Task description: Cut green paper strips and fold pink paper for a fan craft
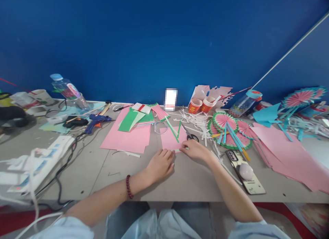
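Paper, a small pink sheet (170, 140), lies mid-table beside the scissors (192, 137). My left hand (160, 164) rests curled on its near edge, my right hand (194, 150) touches its near-right corner; pinching or pressing, I cannot tell.

A small pink paper sheet (169, 140) lies flat, its 6 o'clock edge touched by the left hand (160, 165) and right hand (195, 150).

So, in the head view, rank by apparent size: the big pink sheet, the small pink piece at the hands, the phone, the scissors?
1. big pink sheet
2. phone and small pink piece: look alike; the phone lies nearer, so unranked
3. scissors
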`<state>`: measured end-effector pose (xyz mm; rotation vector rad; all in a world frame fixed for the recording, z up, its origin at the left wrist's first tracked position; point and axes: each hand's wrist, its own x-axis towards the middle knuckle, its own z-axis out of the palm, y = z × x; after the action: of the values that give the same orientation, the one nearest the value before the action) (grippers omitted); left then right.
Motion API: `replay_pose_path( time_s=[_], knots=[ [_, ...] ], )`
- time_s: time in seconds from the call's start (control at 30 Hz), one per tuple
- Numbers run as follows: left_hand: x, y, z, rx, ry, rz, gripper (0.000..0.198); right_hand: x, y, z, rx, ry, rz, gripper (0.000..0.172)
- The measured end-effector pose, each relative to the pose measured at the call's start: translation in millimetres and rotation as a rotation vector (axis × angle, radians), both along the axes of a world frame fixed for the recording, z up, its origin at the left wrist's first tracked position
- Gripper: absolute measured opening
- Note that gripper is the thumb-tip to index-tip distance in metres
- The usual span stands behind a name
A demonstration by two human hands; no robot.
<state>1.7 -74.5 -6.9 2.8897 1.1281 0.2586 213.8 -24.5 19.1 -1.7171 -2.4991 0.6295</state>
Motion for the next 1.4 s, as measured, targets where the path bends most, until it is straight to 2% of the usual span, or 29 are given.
replay_pose_path(
  time_s=[0.43,0.8,1.2,1.4],
  knots=[
    [-1,2,6.1,0.003,0.031,-0.021,0.043,-6,-6,4.2,0.014,-0.138,-0.053,0.023],
    [0,1,4.6,-0.015,0.031,0.001,0.045,-4,-5,11.2,-0.002,-0.235,-0.07,0.03],
    [1,4,5.1,0.009,0.013,-0.011,0.045,-2,-4,11.4,-0.019,-0.201,-0.084,0.032],
    [5,10,11.9,-0.012,0.039,-0.063,0.055,1,-3,8.6,-0.026,-0.192,-0.076,0.03]
  ],
)
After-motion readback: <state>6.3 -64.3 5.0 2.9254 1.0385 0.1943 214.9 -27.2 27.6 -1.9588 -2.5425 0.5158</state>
